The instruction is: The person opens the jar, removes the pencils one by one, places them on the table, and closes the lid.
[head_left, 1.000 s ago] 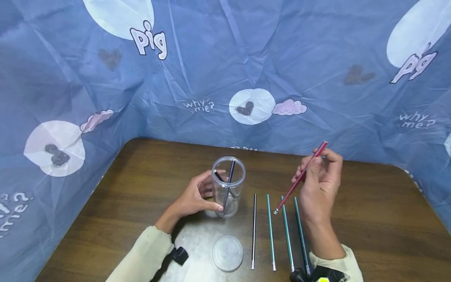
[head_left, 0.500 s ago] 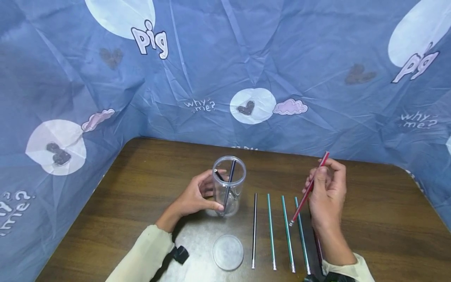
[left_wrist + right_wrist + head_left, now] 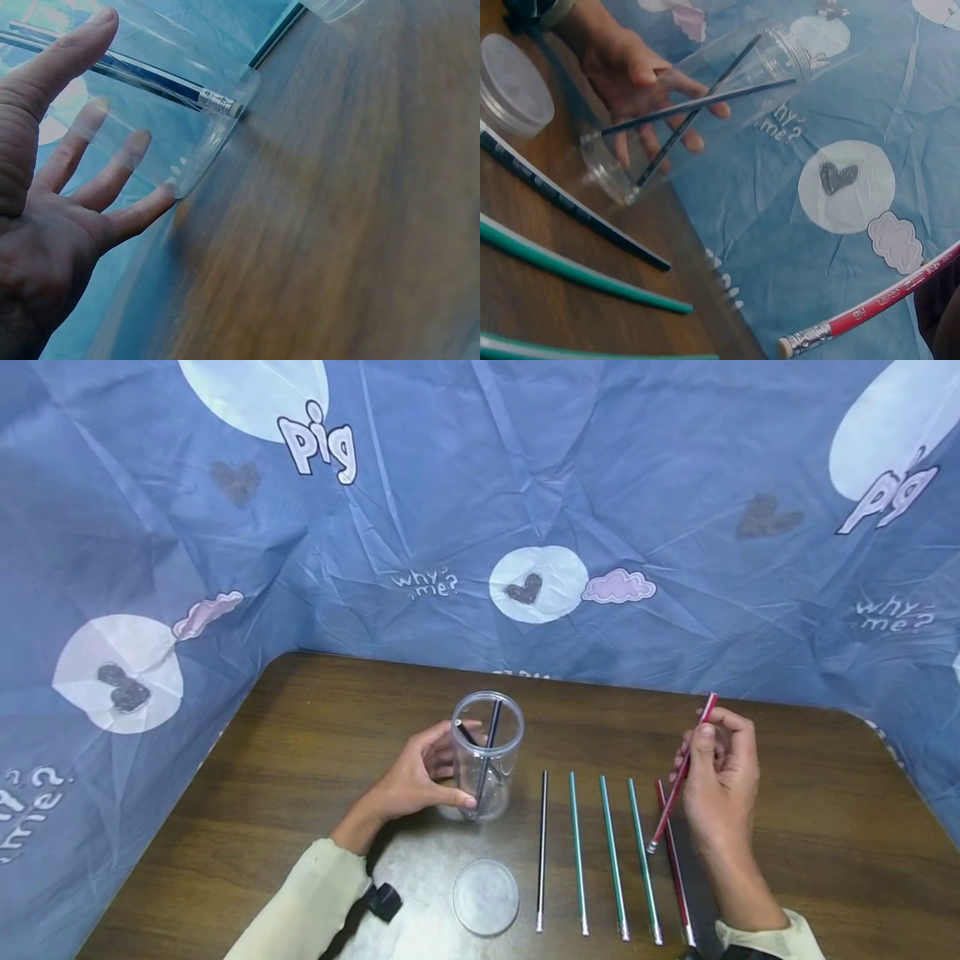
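Observation:
My left hand [image 3: 420, 777] holds a clear plastic jar [image 3: 513, 768] upright on the table, thumb in front and fingers round its far side. Two dark pencils [image 3: 727, 96] cross inside the jar, and the eraser end of one pencil [image 3: 217, 102] shows at the bottom. Between thumb and fingers, my right hand [image 3: 722, 785] pinches a red pencil [image 3: 678, 785] that slants with its eraser end down. That end overlaps the row of pencils lying below: a black pencil [image 3: 542, 852], three green pencils [image 3: 612, 858] and another red pencil [image 3: 677, 872].
A round translucent lid [image 3: 485, 897] lies in front of the jar, left of the black pencil. The brown wooden table [image 3: 330, 710] ends at the back against a blue printed cloth [image 3: 420, 510].
My right hand has moved rightward and nearer with the red pencil, away from the jar and uncovering the red pencil on the table. My left hand and the jar stay in place.

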Tool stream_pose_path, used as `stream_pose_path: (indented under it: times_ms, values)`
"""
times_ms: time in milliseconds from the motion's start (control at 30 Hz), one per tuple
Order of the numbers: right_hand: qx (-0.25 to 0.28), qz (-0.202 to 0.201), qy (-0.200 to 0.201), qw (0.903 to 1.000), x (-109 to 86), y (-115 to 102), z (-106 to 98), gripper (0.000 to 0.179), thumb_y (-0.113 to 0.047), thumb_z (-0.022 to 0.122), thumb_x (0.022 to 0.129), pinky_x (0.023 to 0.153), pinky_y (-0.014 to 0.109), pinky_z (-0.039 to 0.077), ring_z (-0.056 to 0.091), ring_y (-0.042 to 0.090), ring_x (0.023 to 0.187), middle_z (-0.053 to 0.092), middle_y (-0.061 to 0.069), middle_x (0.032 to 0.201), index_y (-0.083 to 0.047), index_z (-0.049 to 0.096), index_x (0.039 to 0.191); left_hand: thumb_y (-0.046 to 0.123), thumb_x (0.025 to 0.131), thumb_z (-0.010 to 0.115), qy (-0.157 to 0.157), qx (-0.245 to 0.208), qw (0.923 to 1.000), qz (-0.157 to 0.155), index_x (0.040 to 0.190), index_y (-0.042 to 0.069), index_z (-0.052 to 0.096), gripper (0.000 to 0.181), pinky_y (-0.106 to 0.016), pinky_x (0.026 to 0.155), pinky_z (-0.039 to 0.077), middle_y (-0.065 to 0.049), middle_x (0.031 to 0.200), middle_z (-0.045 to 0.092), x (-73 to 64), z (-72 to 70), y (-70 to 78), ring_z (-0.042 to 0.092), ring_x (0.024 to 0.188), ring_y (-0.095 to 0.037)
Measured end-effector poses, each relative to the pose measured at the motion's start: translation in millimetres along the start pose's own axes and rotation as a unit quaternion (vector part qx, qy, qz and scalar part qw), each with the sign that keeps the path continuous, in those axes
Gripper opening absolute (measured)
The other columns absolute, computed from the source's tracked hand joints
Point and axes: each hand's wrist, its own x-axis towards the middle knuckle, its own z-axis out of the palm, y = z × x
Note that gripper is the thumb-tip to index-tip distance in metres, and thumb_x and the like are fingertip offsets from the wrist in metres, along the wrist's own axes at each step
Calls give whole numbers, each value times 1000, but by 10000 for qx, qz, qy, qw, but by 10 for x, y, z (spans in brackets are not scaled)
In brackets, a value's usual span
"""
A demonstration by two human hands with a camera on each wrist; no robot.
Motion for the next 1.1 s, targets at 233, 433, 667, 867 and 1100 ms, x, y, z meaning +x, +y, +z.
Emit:
stream_pose_path:
  times_ms: [233, 433, 667, 867, 1100]
  values:
    - [-464, 136, 39, 9988, -4, 74, -151, 14, -12, 51, 103, 42, 17, 45, 50, 10, 57, 53, 5, 76, -2, 56, 111, -11, 64, 87, -53, -56, 10000, 57, 143, -1, 46, 89, -44, 96, 54, -21, 141, 53, 5, -5, -16, 61, 118, -30]
    - [-917, 595, 96, 9940, -20, 155, -304, 9, -10, 54, 102, 42, 17, 45, 50, 10, 51, 51, 2, 72, -9, 59, 109, -12, 64, 86, -14, -4, 10000, 32, 143, 0, 47, 89, -43, 96, 54, -20, 141, 53, 1, -9, -16, 61, 118, -29]
    - [-2361, 479, -161, 9704, 57, 316, -514, 9, -11, 53, 103, 48, 15, 42, 49, 6, 54, 52, -6, 68, -5, 59, 107, -13, 64, 86, -34, -110, 9999, 83, 142, -1, 46, 89, -44, 96, 54, -23, 138, 54, -4, -4, -13, 62, 116, -29]
    - [-3505, 555, -608, 9330, 82, 445, -746, 19, -16, 53, 103, 50, 21, 36, 42, 5, 58, 47, -6, 68, 0, 58, 111, -14, 63, 86, -35, -119, 9999, 104, 142, -2, 46, 90, -44, 96, 54, -23, 138, 54, -5, 1, -25, 62, 116, -29]
    - [-4149, 727, -928, 9022, 81, 498, -1059, 28, -25, 49, 105, 49, 24, 38, 44, 6, 61, 51, 2, 77, 0, 57, 115, -16, 63, 85, -51, -270, 9995, 162, 142, -4, 45, 89, -48, 97, 53, -25, 138, 53, 1, 3, -24, 62, 115, -29]
